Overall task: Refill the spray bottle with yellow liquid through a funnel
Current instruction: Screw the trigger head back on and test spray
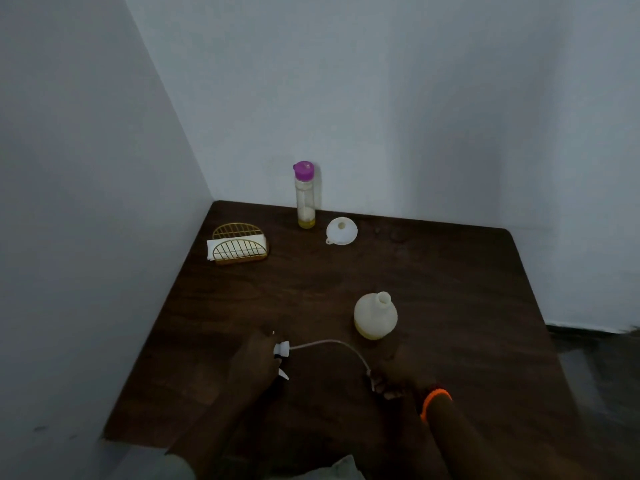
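Observation:
The white spray bottle body (pixel 375 316) stands uncapped near the middle of the dark wooden table (pixel 467 289), with a little yellow liquid at its bottom. My left hand (pixel 251 362) grips the spray head (pixel 281 351), which lies low over the table. Its thin dip tube (pixel 332 342) arcs to the right. My right hand (pixel 394 375) pinches the tube's far end. A white funnel (pixel 341 231) lies at the back. Beside it stands a tall clear bottle (pixel 305 195) with a purple cap and some yellow liquid at its bottom.
A gold wire napkin holder (pixel 239 244) with white napkins sits at the back left. Walls close the table at the left and back. An orange band (pixel 435 401) circles my right wrist. The floor shows past the table's right edge.

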Demonstrator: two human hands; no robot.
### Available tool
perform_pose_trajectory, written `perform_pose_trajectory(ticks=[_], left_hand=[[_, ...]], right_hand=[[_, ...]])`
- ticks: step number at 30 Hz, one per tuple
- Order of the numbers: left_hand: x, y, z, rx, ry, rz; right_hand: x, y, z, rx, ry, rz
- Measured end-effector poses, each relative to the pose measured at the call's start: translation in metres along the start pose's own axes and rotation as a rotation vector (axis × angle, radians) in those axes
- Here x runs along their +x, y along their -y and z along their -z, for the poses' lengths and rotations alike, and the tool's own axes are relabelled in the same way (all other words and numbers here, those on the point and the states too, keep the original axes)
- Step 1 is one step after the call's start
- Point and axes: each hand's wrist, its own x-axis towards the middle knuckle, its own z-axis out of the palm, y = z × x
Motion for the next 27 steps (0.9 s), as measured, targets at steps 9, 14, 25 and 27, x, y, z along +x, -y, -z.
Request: perform_pose_trajectory(ticks=[9,14,25,27], left_hand=[[-0.004,0.004,0.012,-0.09,-0.065,-0.054],[-0.012,-0.009,0.047,-0.14,-0.141,-0.205],[-0.03,-0.057,0.111,-0.208,-0.351,-0.497],[-0.032,-0.062,0.118,-0.202,-0.353,-0.537]], right_hand=[[-0.013,0.009,0.006,-0.092,-0.076,0.131],[-0.036,0.023,0.035,-0.124,-0.197,0.331],[-0.064,0.089,0.079,-0.214,-0.48,0.743],[-0.06,0.097,0.078,-0.218,-0.516,0.798]])
